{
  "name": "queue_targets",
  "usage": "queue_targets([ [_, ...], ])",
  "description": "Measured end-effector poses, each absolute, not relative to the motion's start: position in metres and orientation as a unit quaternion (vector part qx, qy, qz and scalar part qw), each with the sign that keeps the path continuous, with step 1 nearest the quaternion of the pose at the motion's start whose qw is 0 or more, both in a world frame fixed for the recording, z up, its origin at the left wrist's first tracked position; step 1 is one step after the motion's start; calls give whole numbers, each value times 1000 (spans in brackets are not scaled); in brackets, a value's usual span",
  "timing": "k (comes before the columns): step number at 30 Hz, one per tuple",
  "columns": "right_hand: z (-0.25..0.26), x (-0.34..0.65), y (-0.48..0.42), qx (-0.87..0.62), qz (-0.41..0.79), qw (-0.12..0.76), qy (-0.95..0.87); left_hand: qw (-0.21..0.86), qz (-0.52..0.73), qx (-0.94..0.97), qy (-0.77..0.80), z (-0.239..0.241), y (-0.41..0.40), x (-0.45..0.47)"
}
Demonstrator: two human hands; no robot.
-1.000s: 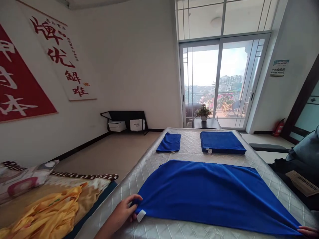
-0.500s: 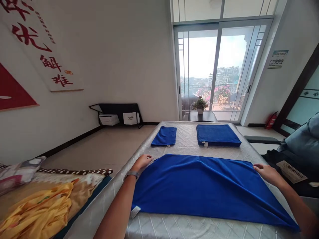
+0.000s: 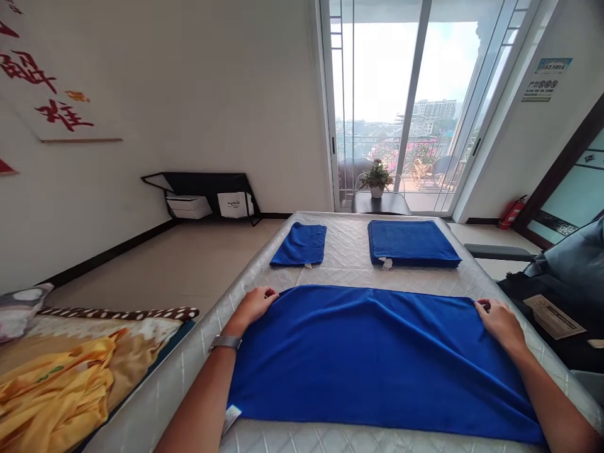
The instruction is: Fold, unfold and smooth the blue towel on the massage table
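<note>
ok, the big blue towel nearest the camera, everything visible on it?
The big blue towel is soft, plush-looking cloth, spread wide across the quilted mattress. Low wrinkles run through its middle. A white tag sticks out at the near left corner. The left hand and right hand sit on its far corners; pinching or pressing, unclear.

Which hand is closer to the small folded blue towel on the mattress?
Left. The left hand is at the far left corner of the spread towel, just short of the small folded towel; the right hand is at its far right corner.
</note>
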State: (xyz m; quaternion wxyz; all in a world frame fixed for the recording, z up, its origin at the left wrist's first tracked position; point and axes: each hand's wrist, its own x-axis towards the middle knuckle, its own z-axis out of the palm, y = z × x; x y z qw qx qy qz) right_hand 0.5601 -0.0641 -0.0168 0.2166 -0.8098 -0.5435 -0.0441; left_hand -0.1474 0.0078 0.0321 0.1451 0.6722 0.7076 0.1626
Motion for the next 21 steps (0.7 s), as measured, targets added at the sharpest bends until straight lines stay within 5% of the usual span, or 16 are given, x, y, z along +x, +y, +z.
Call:
queue_targets([
  [4,-18,559,-62,-805,-54,209,-552,9,175,652,738,30,6,-140],
  [12,-20,567,-61,-795,-13,256,-550,-93,199,667,711,26,4,-133],
  [21,-18,565,-60,-762,-26,329,-556,-59,158,666,726,23,3,-131],
])
